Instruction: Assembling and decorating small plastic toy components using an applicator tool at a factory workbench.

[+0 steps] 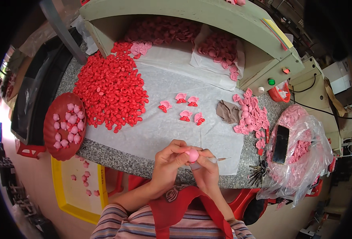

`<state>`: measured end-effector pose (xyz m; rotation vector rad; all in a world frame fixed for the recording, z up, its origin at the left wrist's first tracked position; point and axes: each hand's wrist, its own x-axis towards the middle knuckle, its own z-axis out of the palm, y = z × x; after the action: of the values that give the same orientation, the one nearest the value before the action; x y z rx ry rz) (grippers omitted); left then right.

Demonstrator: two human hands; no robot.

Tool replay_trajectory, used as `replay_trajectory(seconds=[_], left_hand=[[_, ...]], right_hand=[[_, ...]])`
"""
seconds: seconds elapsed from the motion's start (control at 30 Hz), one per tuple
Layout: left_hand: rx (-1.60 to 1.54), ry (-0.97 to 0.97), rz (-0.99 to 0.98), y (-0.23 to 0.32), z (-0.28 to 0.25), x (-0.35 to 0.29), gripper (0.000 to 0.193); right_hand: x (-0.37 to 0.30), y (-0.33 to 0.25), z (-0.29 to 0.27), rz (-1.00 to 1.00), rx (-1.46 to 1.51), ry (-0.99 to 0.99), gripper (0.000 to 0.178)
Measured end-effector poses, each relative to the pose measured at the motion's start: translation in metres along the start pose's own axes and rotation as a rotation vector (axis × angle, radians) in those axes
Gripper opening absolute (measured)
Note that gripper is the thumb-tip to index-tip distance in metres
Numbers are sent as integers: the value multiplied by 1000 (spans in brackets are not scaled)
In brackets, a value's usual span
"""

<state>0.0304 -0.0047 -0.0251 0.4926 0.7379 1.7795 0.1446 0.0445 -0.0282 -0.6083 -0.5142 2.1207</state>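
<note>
– Grey speckled stone makes the table (116, 157), and its near edge curves just before the person. How much room do the hands have?

– A stretch of white paper (160, 131) lies between them and the small pink-and-red pieces (185, 116). On the left is the heap of red parts (108, 89); on the right, loose pink pieces (250, 115) and one plastic bag (323, 153).

– And around the table?

– One pale green shelf unit (176, 10) stands at the back. One yellow-rimmed tray (76, 214) is below the near edge, at left.

– What do the hands do?

– The left hand (170, 161) and the right hand (207, 165) are both closed, gripping one pink ball-shaped piece (192, 155) with the fingers, above the near part of the paper.

– Please count the others.

– Five pink-and-red pieces, one red bowl (50, 131), one phone (280, 144), one grey-brown cloth (228, 111). The heaped parts I cannot count.
</note>
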Motion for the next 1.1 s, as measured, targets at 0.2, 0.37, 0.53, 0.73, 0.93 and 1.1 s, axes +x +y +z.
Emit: replay_trajectory(seconds=[0.2, 0.37, 0.53, 0.73, 0.93, 1.1], left_hand=[[45, 293, -60, 20, -35, 7, 13], [926, 751, 637, 121, -106, 31, 16], [1279, 1023, 690, 195, -204, 8, 21], [1033, 1125, 563, 205, -236, -4, 18], [1643, 1158, 876, 176, -165, 15, 28], [784, 177, 249, 70, -40, 22, 23]], right_hand=[[28, 16, 8, -33, -475, 65, 10], [68, -15, -23, -571, -1320, 223, 33], [87, -28, -22, -579, -1717, 203, 46], [94, -34, 0, -352, -1897, 194, 50], [92, -36, -10, -370, -1783, 179, 47], [45, -37, 25, -226, -1284, -40, 44]])
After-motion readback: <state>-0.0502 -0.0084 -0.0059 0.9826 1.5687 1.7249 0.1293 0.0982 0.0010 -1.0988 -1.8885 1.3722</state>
